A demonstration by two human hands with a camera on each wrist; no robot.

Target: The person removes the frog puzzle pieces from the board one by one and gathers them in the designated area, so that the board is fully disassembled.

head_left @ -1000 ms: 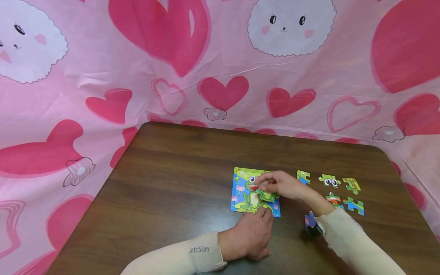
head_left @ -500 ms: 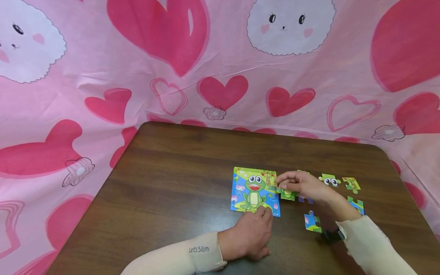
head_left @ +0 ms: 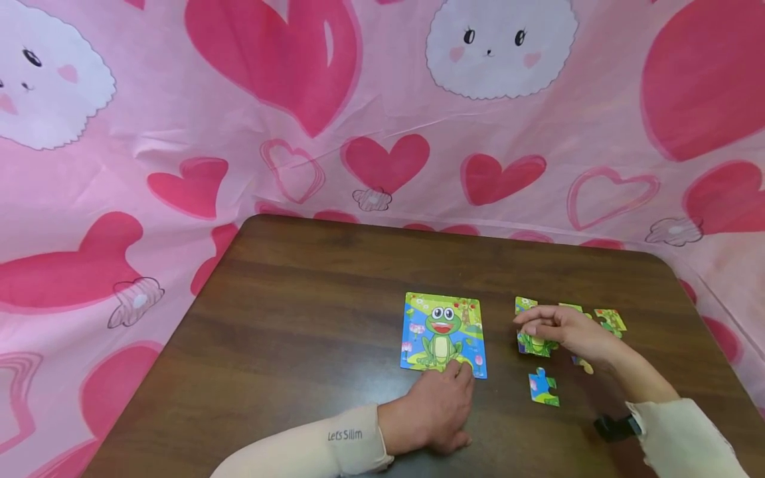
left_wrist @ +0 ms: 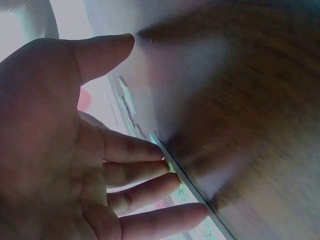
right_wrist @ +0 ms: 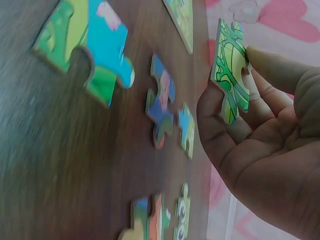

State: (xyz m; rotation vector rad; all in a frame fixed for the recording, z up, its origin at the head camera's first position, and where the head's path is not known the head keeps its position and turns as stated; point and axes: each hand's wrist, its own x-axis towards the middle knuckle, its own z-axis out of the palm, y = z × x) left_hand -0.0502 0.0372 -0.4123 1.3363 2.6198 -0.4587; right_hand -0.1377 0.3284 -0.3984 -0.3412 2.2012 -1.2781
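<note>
A square frog picture board [head_left: 418,312] lies flat on the table. My left hand [head_left: 430,411] rests at its near edge, its fingertips touching that edge and its thumb held apart, as the left wrist view shows. Between thumb and fingers, my right hand [head_left: 568,332] pinches a green puzzle piece [right_wrist: 231,65] printed with the frog's body. It is raised off the table to the right of the board and overlaps other loose pieces in the head view. A blue and green corner piece [head_left: 542,390] lies nearer me, just below the right hand.
Several loose pieces lie on the brown table [head_left: 299,299] around my right hand: a tree piece [head_left: 612,318], a flower piece [head_left: 524,303], an eyes piece [right_wrist: 182,215] and a pink-flower piece [right_wrist: 162,90]. A pink heart-patterned cloth [head_left: 382,99] hangs behind the table.
My right hand has carried the frog-body piece from over the board rightward to above the loose pieces, uncovering the whole frog picture. The left hand has stayed at the board's near edge.
</note>
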